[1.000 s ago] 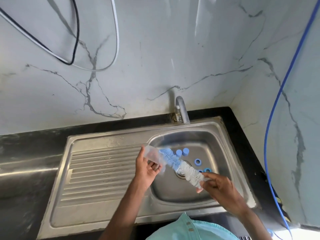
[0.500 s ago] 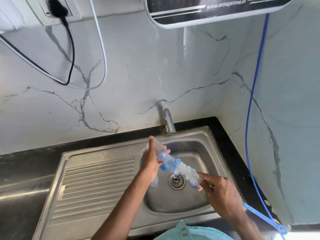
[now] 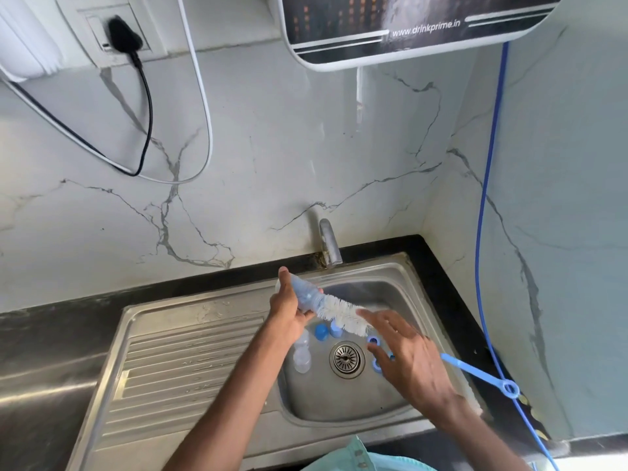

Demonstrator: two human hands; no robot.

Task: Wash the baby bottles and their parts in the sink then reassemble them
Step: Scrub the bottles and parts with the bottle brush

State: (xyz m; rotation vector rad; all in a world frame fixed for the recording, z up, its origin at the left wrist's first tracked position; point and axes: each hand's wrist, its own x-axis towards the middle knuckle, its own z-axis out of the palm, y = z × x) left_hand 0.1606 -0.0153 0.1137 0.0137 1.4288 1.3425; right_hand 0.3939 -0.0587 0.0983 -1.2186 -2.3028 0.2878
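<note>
Scrubbing looks to be the step in hand, with reassembly a long way off. The left hand (image 3: 289,317) grips a clear bottle (image 3: 299,290) round its body, fingers curled, and holds it on its side above the sink (image 3: 190,362) with the mouth aimed to the right, so that the brush (image 3: 339,314) can go straight in and any drips fall into the basin. The blue front part of the brush is inside the bottle; the white bristles stand outside the mouth. The right hand (image 3: 411,365) is spread wide with straight fingers, lying over the brush where the bristles give way to the blue handle (image 3: 475,372), which runs out past the wrist over the bench (image 3: 438,287). No finger shows curled round it, so the hand seems to press or roll the brush rather than clasp it. Down in the basin a second bottle (image 3: 301,355), blue caps (image 3: 321,331) and blue rings (image 3: 373,340) lie around the drain (image 3: 346,359), probably waiting their turn below the tap (image 3: 329,244).
</note>
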